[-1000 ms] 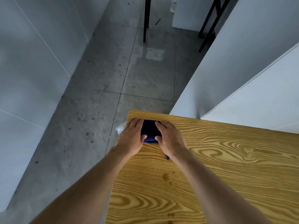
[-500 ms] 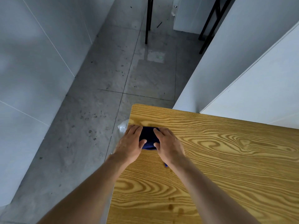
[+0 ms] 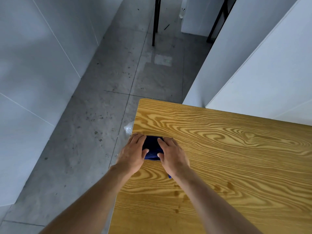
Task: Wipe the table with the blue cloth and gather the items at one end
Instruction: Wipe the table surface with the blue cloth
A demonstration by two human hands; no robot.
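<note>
Floor (image 3: 94, 132) of grey concrete tile fills the left and top of the view, stained with dark specks, with pale wall panels (image 3: 33, 65) on the left and white cabinet faces (image 3: 261, 73) on the right. Thin black legs (image 3: 156, 21) of some furniture stand at the far end.

The wooden counter (image 3: 236, 157), yellow with bold swirling grain, takes the lower right; its near-left corner sits close to the white cabinets, and a few dark spots mark the surface near the bottom. A bit of crumpled clear plastic (image 3: 128, 128) shows just off the counter's left edge.

Both bare forearms reach forward from the bottom of the frame and converge near the counter's left edge. The left hand (image 3: 132, 153) lies palm down, fingers (image 3: 137, 139) spread flat and pointing forward, pressing on the left part of the blue cloth (image 3: 152, 146). The right hand (image 3: 171, 154) mirrors it, palm down, fingers flat over the cloth's right part, thumbs angled toward each other.

The cloth is bunched small between and under the hands, flat on the counter beside its left edge, with a small blue corner showing beneath the right wrist.
</note>
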